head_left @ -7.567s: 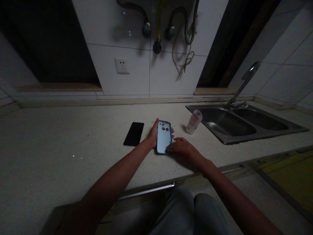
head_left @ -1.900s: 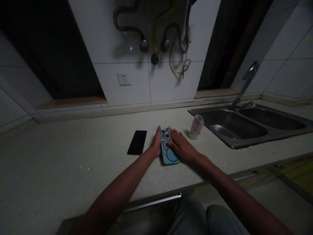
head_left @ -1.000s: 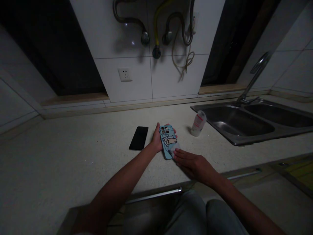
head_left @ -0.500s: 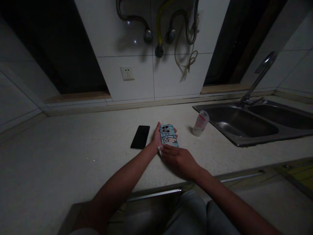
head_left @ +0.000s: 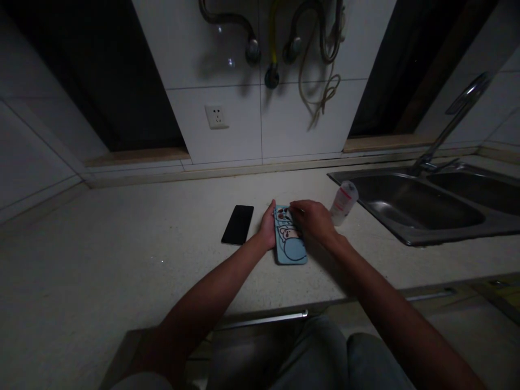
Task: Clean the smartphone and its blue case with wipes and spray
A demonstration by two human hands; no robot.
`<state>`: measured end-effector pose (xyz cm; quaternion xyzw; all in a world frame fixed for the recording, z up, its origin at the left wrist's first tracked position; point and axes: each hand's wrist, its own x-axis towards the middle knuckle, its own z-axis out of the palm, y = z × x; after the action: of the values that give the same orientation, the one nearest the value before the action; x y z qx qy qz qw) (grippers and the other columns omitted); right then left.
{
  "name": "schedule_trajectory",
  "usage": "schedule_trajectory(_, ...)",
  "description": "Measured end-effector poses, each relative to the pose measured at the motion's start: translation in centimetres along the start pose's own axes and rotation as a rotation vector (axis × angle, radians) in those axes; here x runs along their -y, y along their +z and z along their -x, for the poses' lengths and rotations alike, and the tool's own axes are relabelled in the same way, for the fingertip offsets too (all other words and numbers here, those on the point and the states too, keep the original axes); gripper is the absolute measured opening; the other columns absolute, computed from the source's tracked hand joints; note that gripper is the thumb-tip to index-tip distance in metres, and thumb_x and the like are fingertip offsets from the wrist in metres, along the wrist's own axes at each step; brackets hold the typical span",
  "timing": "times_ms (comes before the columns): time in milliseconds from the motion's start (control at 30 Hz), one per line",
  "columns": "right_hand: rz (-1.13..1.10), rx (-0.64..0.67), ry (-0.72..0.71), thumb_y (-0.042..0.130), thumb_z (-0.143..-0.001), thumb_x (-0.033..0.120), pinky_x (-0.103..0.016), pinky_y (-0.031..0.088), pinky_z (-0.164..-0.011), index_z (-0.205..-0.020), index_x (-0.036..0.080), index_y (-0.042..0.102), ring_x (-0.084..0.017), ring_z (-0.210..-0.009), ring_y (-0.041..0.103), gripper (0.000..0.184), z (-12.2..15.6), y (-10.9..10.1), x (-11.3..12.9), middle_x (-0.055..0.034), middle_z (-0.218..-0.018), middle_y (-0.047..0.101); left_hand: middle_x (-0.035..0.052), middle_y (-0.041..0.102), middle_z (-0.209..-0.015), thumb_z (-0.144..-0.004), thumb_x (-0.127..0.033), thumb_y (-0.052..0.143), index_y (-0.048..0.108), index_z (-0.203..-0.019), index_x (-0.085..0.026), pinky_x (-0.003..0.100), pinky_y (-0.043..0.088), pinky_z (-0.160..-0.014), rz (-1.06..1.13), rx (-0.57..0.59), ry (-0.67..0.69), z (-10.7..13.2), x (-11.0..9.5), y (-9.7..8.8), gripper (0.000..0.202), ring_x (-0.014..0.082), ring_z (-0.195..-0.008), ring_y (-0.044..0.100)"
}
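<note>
A light-blue phone case (head_left: 293,249) with a cartoon animal on its back is held face-on over the counter. My left hand (head_left: 267,227) is closed around its left edge, and most of those fingers are hidden behind it. Skin-like colour shows through the case's camera cutouts. My right hand (head_left: 314,219) is closed at the upper right of the case, pressing a small white wipe against it near the cutouts; only a bit of the wipe shows. Left of my left hand, a black phone (head_left: 238,225) lies flat on the counter.
A translucent plastic cup (head_left: 343,203) with red print stands just beyond my right hand. Farther right is a steel double sink (head_left: 400,238) with a tall faucet (head_left: 455,116). The pale counter (head_left: 182,233) meets a tiled wall with a socket (head_left: 216,117) and hanging hoses.
My right hand has moved from the lower end of the phone case up to its camera end, uncovering the lower part. The view has shifted slightly left.
</note>
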<state>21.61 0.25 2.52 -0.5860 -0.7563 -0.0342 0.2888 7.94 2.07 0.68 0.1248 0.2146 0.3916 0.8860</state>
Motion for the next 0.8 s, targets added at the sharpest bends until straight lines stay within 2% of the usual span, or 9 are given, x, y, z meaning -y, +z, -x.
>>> schedule_trajectory(133, -0.175, 0.014, -0.043, 0.054, -0.094, 0.029, -0.035, 0.053, -0.08, -0.097, 0.02, 0.075, -0.025, -0.092, 0.07, 0.023, 0.1, 1.6, -0.4, -0.0095, -0.1, 0.076, 0.0146, 0.075, -0.084, -0.097, -0.052, 0.038, 0.068, -0.106, -0.011, 0.047, 0.055, -0.083, 0.009, -0.049, 0.026, -0.4, 0.0, -0.3, 0.052, 0.0299, -0.08, 0.073)
schedule_trajectory(267, -0.287, -0.111, 0.094, 0.051, -0.094, 0.034, -0.036, 0.051, -0.079, -0.097, 0.018, 0.073, -0.025, -0.089, 0.069, 0.027, 0.6, 2.3, -2.0, -0.0107, -0.098, 0.075, 0.0153, 0.075, -0.083, -0.097, -0.054, 0.039, 0.067, -0.106, -0.01, 0.045, 0.056, -0.08, -0.064, -0.015, -0.017, -0.4, 0.0, -0.6, 0.053, 0.0294, -0.079, 0.073)
schedule_trajectory(433, -0.451, -0.27, 0.244, 0.046, -0.094, 0.04, -0.031, 0.045, -0.066, -0.096, 0.017, 0.066, -0.021, -0.074, 0.062, 0.03, 1.1, 2.3, -2.6, -0.0078, -0.085, 0.07, 0.0177, 0.074, -0.083, -0.096, -0.059, 0.034, 0.067, -0.106, -0.007, 0.044, 0.057, -0.073, -0.123, 0.02, -0.062, 0.1, -0.2, -0.5, 0.063, 0.0298, -0.076, 0.073)
schedule_trajectory(600, -0.548, -0.386, 0.296, 0.043, -0.09, 0.037, -0.031, 0.041, -0.066, -0.096, 0.019, 0.06, -0.02, -0.073, 0.057, 0.025, 1.0, 2.4, -2.0, -0.0058, -0.083, 0.066, 0.016, 0.073, -0.082, -0.096, -0.049, 0.03, 0.066, -0.104, -0.008, 0.041, 0.057, -0.068, -0.109, -0.041, 0.085, 0.7, -1.0, -0.4, 0.055, 0.0277, -0.075, 0.072)
schedule_trajectory(700, -0.662, -0.348, 0.335, 0.047, -0.086, 0.04, -0.03, 0.039, -0.062, -0.094, 0.019, 0.061, -0.018, -0.067, 0.054, 0.026, 0.9, 2.5, -2.1, -0.0029, -0.075, 0.063, 0.0129, 0.072, -0.084, -0.094, -0.05, 0.038, 0.065, -0.099, -0.012, 0.036, 0.056, -0.065, -0.159, -0.129, 0.207, 0.7, -1.3, -0.4, 0.047, 0.0243, -0.074, 0.071)
schedule_trajectory(800, -0.903, -0.207, 0.371, 0.057, -0.08, 0.05, -0.027, 0.037, -0.056, -0.084, 0.019, 0.063, -0.015, -0.058, 0.049, 0.032, 0.8, 2.5, -2.0, 0.0011, -0.064, 0.058, 0.0083, 0.07, -0.083, -0.09, -0.055, 0.051, 0.062, -0.093, -0.016, 0.029, 0.052, -0.059, -0.249, -0.202, 0.296, 0.5, -1.0, -0.3, 0.04, 0.0192, -0.069, 0.068)
